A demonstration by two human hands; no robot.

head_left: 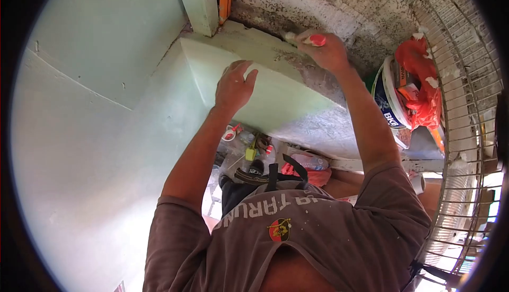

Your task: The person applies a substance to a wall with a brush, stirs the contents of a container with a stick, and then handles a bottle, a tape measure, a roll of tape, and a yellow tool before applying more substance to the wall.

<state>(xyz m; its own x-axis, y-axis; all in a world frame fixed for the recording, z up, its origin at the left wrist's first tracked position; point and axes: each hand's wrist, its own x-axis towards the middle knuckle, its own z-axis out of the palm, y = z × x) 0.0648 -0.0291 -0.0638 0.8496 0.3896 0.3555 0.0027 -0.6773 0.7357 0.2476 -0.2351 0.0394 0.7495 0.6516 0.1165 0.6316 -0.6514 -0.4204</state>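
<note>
My right hand (330, 53) is closed around a paintbrush (318, 40). Its red handle end shows at my fingers, and a pale tip points left over the ledge by the rough wall. My left hand (233, 88) is at the ledge's near edge, fingers stretched and thumb apart, holding nothing. The ledge (275, 98) has pale green paint on its left part. Toward the right it turns bare grey, with patchy paint on top near my right hand.
A bucket (388, 93) with a red plastic bag (419, 80) stands right of my right arm, beside a wire fan guard (466, 80). A green post (199, 5) rises behind the ledge. On the floor lie a small white pot (229, 134) and a plastic bottle (313, 162).
</note>
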